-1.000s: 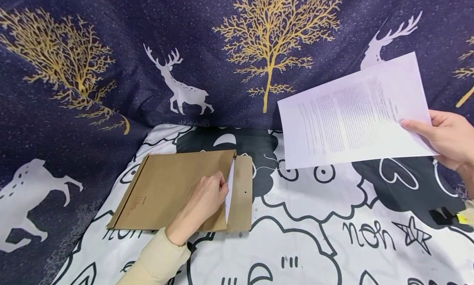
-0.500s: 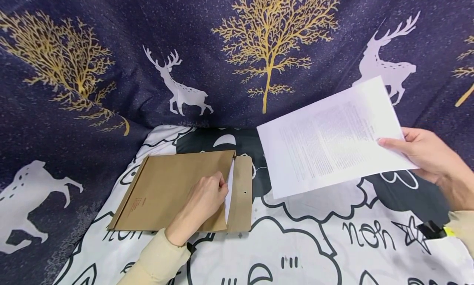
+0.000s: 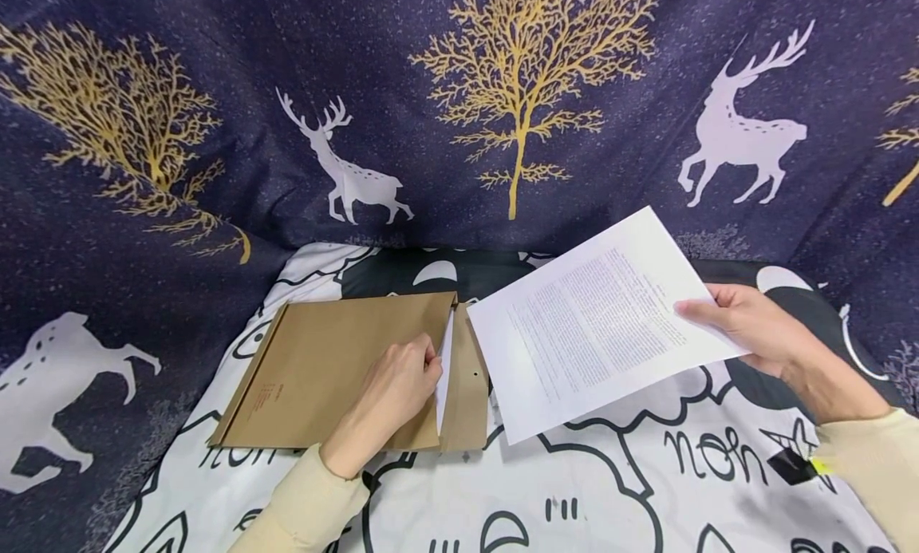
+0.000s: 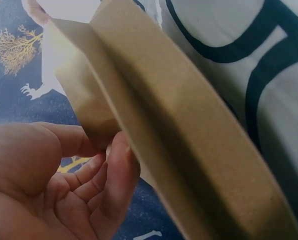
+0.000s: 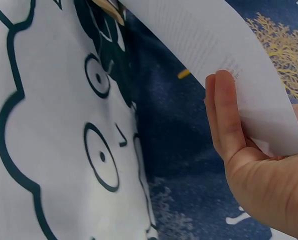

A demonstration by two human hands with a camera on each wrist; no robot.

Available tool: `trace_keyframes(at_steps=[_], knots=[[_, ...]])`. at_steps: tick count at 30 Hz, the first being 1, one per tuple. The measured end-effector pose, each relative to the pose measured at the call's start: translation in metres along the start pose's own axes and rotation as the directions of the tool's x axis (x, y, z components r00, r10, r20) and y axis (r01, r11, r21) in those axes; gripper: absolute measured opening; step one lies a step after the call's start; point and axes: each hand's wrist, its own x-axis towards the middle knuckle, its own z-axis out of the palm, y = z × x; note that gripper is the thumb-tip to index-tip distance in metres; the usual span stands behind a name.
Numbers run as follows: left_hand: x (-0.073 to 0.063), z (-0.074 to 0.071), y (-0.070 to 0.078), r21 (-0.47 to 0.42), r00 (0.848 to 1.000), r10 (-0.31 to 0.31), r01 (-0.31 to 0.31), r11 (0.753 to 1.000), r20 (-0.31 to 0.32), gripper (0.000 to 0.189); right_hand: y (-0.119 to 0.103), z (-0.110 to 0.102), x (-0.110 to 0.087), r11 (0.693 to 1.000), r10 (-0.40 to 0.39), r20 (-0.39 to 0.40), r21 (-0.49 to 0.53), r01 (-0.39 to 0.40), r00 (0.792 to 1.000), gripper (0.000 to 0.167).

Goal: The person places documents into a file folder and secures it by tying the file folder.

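Observation:
A brown kraft document envelope [image 3: 309, 369] lies on the patterned cloth, its flap [image 3: 467, 413] folded out to the right. White paper [image 3: 445, 369] shows inside its mouth. My left hand [image 3: 402, 381] pinches the mouth's upper edge, and the left wrist view has thumb and fingertips meeting on the brown paper [image 4: 154, 115], which stands raised there. On the right, my right hand [image 3: 761, 329] grips a printed white sheet [image 3: 581, 329] by its right edge, thumb on the printed face. Fingers [image 5: 228, 112] lie along the sheet's back in the right wrist view. The sheet's left corner overlaps the flap.
A white cloth with black cartoon drawings [image 3: 574, 489] covers the surface below. Behind rises a dark blue curtain [image 3: 610, 154] with deer and gold trees. A black and yellow item [image 3: 793, 465] sits by the right sleeve.
My right hand has brought the printed sheet left and down, from over the curtain's deer to beside the envelope's flap. The left hand and envelope have stayed in place.

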Motion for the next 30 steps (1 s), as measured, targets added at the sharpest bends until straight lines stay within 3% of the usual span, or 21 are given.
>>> trace_keyframes(at_steps=[12, 30], knots=[[0.000, -0.001, 0.002, -0.016, 1.000, -0.006, 0.006, 1.000, 0.012, 0.016, 0.008, 0.030, 0.013, 0.991, 0.087, 0.026, 0.095, -0.089, 0.996, 0.016], [-0.001, 0.001, 0.001, 0.017, 1.000, 0.000, 0.000, 1.000, -0.013, 0.016, 0.013, 0.063, 0.021, 0.987, 0.109, 0.054, 0.117, -0.115, 0.993, 0.048]])
